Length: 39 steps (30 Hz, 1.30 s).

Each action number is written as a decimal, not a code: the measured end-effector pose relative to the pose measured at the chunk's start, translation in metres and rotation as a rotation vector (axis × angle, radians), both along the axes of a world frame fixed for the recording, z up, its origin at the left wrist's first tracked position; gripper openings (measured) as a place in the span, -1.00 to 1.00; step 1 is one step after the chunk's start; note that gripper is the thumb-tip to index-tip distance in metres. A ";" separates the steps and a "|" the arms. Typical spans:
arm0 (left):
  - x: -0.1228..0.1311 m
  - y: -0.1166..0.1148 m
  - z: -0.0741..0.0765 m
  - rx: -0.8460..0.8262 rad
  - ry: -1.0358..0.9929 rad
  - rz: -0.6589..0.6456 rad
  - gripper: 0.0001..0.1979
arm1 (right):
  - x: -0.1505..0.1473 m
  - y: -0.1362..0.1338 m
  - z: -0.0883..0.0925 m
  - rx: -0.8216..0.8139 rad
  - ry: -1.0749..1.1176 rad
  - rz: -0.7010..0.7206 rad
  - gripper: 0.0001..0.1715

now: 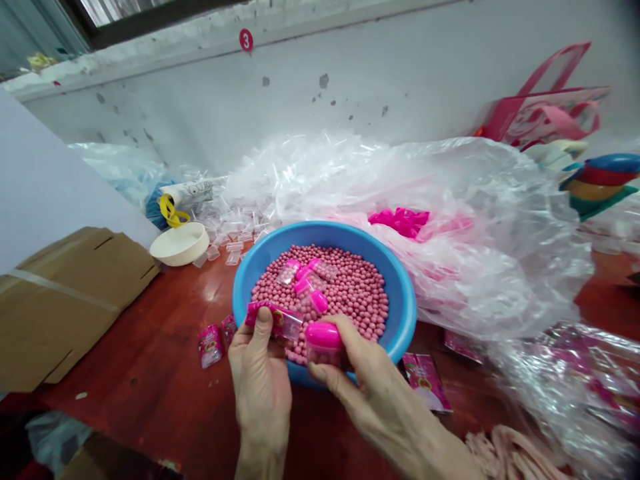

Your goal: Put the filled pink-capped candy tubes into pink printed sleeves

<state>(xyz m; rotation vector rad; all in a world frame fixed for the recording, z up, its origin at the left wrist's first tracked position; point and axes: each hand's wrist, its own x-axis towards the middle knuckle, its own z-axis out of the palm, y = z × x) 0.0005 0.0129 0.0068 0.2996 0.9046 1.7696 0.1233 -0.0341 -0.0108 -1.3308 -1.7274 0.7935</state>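
Note:
My left hand (263, 373) is closed on a pink printed plastic packet (283, 321), thumb on top, over the near rim of a blue basin (407, 293). Beside it, my right hand (355, 363) grips a small clear container with a bright pink cap (324, 339) between thumb and fingers. The basin is filled with small round pink beads (357, 287); whether they are candies I cannot tell. Several more pink-capped clear containers (310, 287) lie on top of the beads. Printed pink packets (210, 345) rest left of the basin, and another packet (426, 381) lies to its right.
Clear plastic bags (490, 227) heap up behind and right, with bright pink caps (400, 221) among them. Loose clear containers (235, 230) and a white round lid (181, 244) lie back left. A cardboard box (75, 300) stands left; a pink bag (545, 110) leans against the wall.

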 end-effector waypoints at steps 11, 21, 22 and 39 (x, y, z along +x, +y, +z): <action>0.013 -0.002 0.000 -0.031 0.042 -0.096 -0.73 | 0.000 0.001 0.012 -0.191 0.178 0.037 -0.73; 0.019 -0.009 -0.003 -0.035 0.081 -0.280 -0.78 | 0.003 -0.009 0.010 -0.252 0.235 -0.112 -0.86; 0.018 -0.010 -0.003 -0.024 0.055 -0.308 -0.80 | 0.003 -0.010 0.011 -0.252 0.241 -0.144 -0.82; 0.028 -0.014 -0.005 -0.089 -0.218 -0.633 -0.68 | -0.004 -0.028 -0.011 0.385 -0.129 -0.418 -0.49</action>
